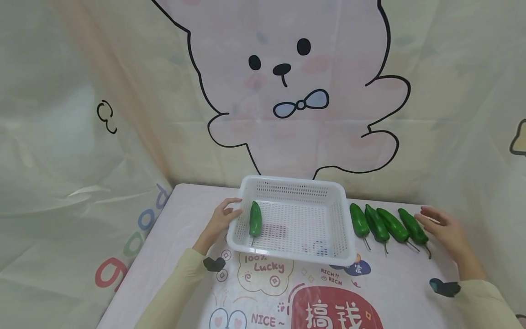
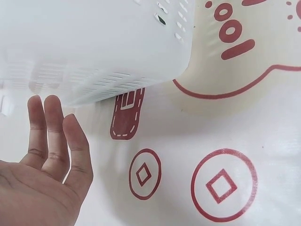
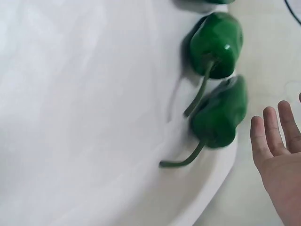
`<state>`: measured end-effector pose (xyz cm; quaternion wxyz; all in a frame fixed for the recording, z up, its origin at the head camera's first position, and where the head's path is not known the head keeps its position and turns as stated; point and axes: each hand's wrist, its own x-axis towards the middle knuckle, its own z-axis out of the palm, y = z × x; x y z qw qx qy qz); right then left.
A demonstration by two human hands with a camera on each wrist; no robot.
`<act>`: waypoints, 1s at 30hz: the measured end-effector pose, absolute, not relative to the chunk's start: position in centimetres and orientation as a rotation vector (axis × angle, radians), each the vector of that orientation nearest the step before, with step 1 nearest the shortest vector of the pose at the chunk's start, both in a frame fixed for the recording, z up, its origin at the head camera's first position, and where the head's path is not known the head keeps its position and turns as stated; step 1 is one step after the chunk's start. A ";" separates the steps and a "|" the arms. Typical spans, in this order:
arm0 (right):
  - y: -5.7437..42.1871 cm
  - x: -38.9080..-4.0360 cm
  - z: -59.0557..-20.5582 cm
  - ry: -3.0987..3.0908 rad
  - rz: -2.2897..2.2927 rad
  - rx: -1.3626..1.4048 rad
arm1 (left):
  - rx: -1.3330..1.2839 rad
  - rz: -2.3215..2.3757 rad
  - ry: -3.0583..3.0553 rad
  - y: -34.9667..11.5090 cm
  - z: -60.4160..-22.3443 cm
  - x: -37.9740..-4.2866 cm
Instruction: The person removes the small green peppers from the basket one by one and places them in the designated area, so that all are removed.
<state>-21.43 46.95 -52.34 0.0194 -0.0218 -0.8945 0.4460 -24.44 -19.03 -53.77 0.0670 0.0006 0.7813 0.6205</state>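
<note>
A white perforated plastic basket (image 1: 291, 253) stands on the covered table, with one green chili pepper (image 1: 255, 220) lying in its left part. My left hand (image 1: 223, 219) touches the basket's left rim. In the left wrist view its outer fingers extend, nearly straight, against the basket's outer wall (image 2: 94, 42); its thumb is out of sight there. Several more green peppers lie in a row right of the basket. Just beyond the rightmost pepper (image 1: 412, 226) is my right hand (image 1: 445, 228), fingers spread and loosely bent. The right wrist view shows that hand (image 3: 282, 160) apart from the peppers (image 3: 218, 115).
A pale printed cloth (image 1: 263, 299) covers the table. Behind it hangs a curtain with a cartoon bear (image 1: 287, 137), and more curtain (image 1: 74, 183) closes off the left side. The peppers lie near the table's far right edge.
</note>
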 end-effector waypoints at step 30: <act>34.2 -25.1 -47.5 -2.474 1.822 0.260 | -0.009 1.857 2.341 -19.0 -53.7 -24.3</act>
